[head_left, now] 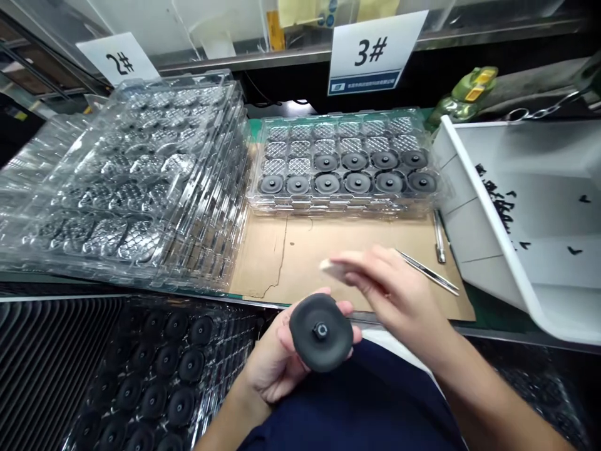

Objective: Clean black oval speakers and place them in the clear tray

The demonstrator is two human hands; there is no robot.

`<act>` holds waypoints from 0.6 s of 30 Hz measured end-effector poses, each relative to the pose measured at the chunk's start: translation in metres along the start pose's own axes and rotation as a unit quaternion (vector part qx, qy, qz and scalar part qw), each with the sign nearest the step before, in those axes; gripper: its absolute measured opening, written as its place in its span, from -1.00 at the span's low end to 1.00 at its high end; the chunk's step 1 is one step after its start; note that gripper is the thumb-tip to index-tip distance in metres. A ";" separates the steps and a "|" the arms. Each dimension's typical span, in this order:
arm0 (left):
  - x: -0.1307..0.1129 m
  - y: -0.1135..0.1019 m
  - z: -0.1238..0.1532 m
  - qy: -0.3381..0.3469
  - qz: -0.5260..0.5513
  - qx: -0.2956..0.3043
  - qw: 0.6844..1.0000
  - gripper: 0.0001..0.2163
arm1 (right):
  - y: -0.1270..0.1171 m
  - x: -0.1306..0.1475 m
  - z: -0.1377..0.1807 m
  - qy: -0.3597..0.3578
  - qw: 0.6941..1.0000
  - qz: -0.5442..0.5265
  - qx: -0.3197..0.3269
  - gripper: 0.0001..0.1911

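My left hand (275,357) is closed around a round black disc (321,332) with a small hub in its middle, held above my lap at the bench's front edge. Just above the disc hovers my right hand (382,285), blurred by motion, its fingers pinched together on a small pale object that I cannot make out. Thin metal tweezers (429,271) lie on the brown cardboard mat (300,244) close to the right hand. Behind the mat stands a clear blister tray (347,163) partly filled with the same black discs.
A tall stack of empty clear trays (136,169) fills the left of the bench. A tray of black discs (164,369) sits low at the front left. A white bin (521,207) with small black parts stands at the right. Signs 2# and 3# stand behind.
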State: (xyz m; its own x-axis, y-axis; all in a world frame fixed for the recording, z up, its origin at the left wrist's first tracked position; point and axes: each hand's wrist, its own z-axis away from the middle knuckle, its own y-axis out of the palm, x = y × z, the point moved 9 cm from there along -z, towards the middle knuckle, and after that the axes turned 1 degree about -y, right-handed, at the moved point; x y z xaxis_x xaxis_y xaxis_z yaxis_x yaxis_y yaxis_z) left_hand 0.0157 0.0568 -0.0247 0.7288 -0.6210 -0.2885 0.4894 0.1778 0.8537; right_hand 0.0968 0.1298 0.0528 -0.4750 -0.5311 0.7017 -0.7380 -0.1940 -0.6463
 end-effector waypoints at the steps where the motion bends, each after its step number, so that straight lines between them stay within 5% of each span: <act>1: -0.004 -0.001 0.001 0.013 0.018 0.007 1.000 -0.46 | 0.005 -0.022 0.005 0.058 0.998 0.003 -0.004 -0.75; 4: -0.011 -0.005 0.004 0.037 0.043 0.018 0.998 -0.47 | 0.036 -0.070 0.037 0.179 0.983 -0.037 0.013 -0.73; 7: -0.014 -0.009 0.004 0.042 0.043 0.006 0.998 -0.48 | 0.067 -0.082 0.069 0.210 0.973 -0.071 0.062 -0.74; 9: -0.014 -0.008 0.002 0.035 0.041 0.006 0.999 -0.49 | 0.064 -0.078 0.075 0.220 0.971 -0.067 0.063 -0.75; 11: -0.012 -0.004 -0.001 0.025 0.035 0.011 0.999 -0.49 | 0.036 -0.065 0.067 0.224 0.974 -0.038 0.004 -0.75; 13: -0.010 -0.001 -0.004 0.023 0.024 0.011 0.999 -0.48 | 0.000 -0.035 0.049 0.164 0.984 0.002 -0.071 -0.73; 15: -0.008 -0.001 -0.006 0.028 0.009 -0.003 1.000 -0.52 | -0.019 0.008 0.029 0.021 0.994 0.017 -0.104 -0.67; 18: -0.010 -0.010 -0.004 0.067 -0.016 -0.044 0.997 -0.59 | -0.013 0.034 0.016 -0.092 0.994 0.023 -0.055 -0.67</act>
State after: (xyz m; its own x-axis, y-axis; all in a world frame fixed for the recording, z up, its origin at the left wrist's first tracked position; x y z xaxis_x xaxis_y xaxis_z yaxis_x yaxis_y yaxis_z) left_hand 0.0053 0.0647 -0.0320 0.7673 -0.5203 -0.3748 0.5482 0.2292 0.8043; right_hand 0.0976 0.1015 0.0799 -0.4215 -0.6810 0.5987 -0.7702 -0.0797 -0.6328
